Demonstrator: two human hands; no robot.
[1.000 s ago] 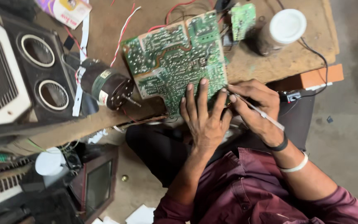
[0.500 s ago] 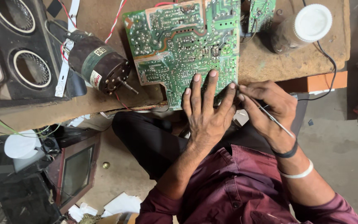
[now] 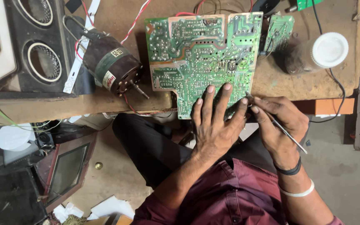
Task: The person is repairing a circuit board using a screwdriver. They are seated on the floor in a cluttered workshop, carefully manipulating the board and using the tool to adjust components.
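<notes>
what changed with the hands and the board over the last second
Little changed. The left hand stays flat on the green circuit board, and the right hand keeps the thin metal tool at the board's edge. The brown motor and white-lidded jar stayed put.

motor (image 3: 112, 71) | speaker box (image 3: 42, 46) | white-lidded jar (image 3: 313, 53), contents unclear

Left hand (image 3: 215, 125) palm down, fingers (image 3: 223, 100) spread and extended forward, pressed flat. Left forearm runs back toward body, sleeve pushed up. Right hand (image 3: 280, 125) beside it, fingers pinched together at tips, wrist bent. Right wrist wears dark band and white band.
</notes>
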